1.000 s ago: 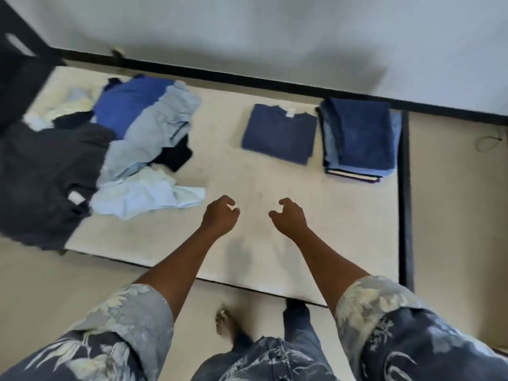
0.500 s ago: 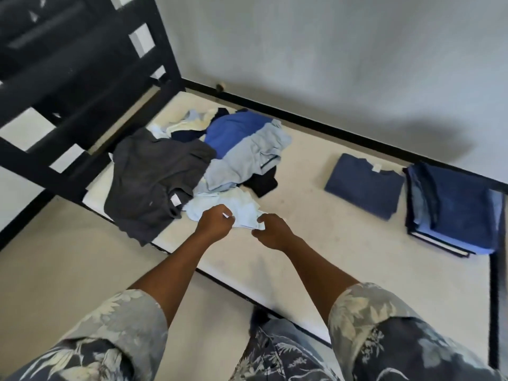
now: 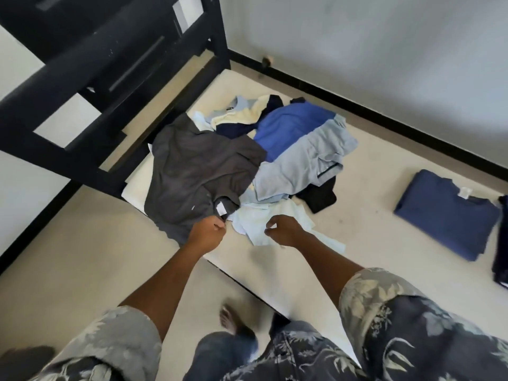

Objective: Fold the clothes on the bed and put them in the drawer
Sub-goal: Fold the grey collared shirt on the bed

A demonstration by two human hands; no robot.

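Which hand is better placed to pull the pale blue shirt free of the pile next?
Right. The right hand pinches the pale blue shirt; the left hand is curled at the edge of the grey shirt, its hold unclear.

No writing can be read, only tags too small to make out: a small white tag (image 3: 220, 209) on the dark grey shirt (image 3: 192, 171) at the near edge of the bed (image 3: 357, 257) — a white neck tag (image 3: 464, 192) on the folded navy shirt (image 3: 445, 215) further right — a dark collar label (image 3: 230, 109) in the pale top (image 3: 240, 101) by the far left corner
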